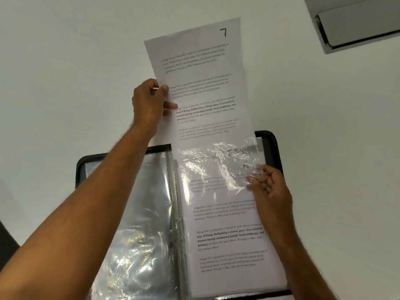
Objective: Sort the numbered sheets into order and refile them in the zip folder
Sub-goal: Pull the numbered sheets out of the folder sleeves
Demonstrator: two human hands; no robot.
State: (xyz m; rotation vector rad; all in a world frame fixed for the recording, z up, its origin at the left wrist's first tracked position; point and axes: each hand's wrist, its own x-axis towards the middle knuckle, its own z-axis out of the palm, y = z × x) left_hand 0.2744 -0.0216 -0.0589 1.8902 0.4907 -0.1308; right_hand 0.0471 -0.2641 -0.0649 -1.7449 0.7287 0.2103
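Item: sheet marked 7 [201, 83], printed paragraphs, held above the far edge of the open zip folder [272, 144], its lower end inside the top of a clear sleeve [218, 169] on the right-hand page. I see my left hand [149, 102] pinching the sheet's left edge, thumb on front, fingers behind. My right hand [268, 187] pinches the sleeve's upper right corner, fingers curled. Sheet marked 6 [231, 234] lies filed beneath. Left page: plastic sleeves [138, 224], glossy. Folder rests on a white table [65, 83]; grey box-like object [357, 22] far right
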